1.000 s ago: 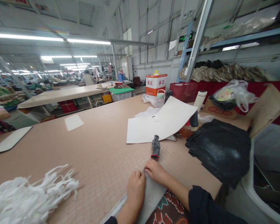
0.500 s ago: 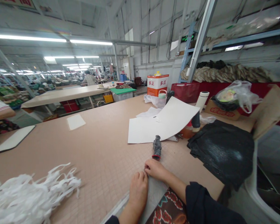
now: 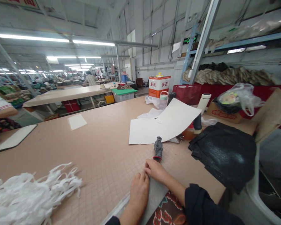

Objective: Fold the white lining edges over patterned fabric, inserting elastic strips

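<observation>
My left hand [image 3: 139, 191] is at the near edge of the table, its fingers curled and pressed together. Just beyond it, my right hand [image 3: 155, 170] is closed in a pinch, the fingertips close to those of the left. What the fingers hold, if anything, is hidden beneath them. A pale, translucent sheet [image 3: 155, 192] lies below and between my wrists, beside a dark brown floral cloth [image 3: 170, 211]. Ahead of my right hand rests a grey knitted tube with a red rim [image 3: 158, 148].
White strips [image 3: 25, 200] lie piled at left. A large white sheet [image 3: 161, 123] curls up ahead, near a bottle [image 3: 204, 103]. Black material [image 3: 224, 153] covers the right corner. Another person's arm [image 3: 2, 112] shows at far left. A red-and-white tin [image 3: 159, 86] stands behind.
Both hands stay in nearly the same place, with the fingertips still together. The whole view has shifted very slightly.
</observation>
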`<state>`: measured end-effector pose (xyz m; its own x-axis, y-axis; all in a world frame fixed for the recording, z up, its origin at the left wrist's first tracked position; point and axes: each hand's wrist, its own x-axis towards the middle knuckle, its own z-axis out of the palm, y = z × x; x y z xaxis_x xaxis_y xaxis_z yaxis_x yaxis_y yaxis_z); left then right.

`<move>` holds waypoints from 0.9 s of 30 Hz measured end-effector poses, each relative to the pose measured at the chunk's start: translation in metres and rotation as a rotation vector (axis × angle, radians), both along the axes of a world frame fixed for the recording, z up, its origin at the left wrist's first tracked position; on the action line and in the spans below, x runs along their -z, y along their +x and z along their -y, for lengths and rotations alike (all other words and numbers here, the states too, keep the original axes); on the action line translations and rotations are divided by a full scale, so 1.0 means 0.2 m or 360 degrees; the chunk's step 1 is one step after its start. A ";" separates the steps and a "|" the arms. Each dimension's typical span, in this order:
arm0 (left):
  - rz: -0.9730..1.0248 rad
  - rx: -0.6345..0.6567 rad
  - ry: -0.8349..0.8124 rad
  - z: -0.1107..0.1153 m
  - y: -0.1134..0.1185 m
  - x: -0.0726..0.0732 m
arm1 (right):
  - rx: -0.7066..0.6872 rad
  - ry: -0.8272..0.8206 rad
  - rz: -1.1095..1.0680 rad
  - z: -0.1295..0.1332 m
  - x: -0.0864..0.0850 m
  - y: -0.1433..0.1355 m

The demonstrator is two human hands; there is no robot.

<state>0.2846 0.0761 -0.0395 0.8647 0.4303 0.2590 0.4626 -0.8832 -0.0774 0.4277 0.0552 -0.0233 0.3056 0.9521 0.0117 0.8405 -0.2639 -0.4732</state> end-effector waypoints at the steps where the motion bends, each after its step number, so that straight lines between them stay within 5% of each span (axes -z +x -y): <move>1: -0.0003 -0.0004 -0.0007 0.00 0.00 0.00 | 0.0005 0.0013 -0.0007 0.00 0.01 0.00; 10: 0.0017 -0.0168 -0.0340 -0.02 0.00 -0.03 | 0.0099 0.0247 -0.0151 0.04 0.02 -0.01; 27: 0.0041 0.0010 -0.0064 0.00 -0.02 0.03 | 0.0020 0.0198 -0.0203 0.08 0.03 0.02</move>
<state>0.2816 0.0754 -0.0455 0.8607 0.4355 0.2636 0.4585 -0.8882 -0.0300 0.4319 0.0390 -0.0299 0.3240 0.9418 0.0897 0.7684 -0.2067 -0.6056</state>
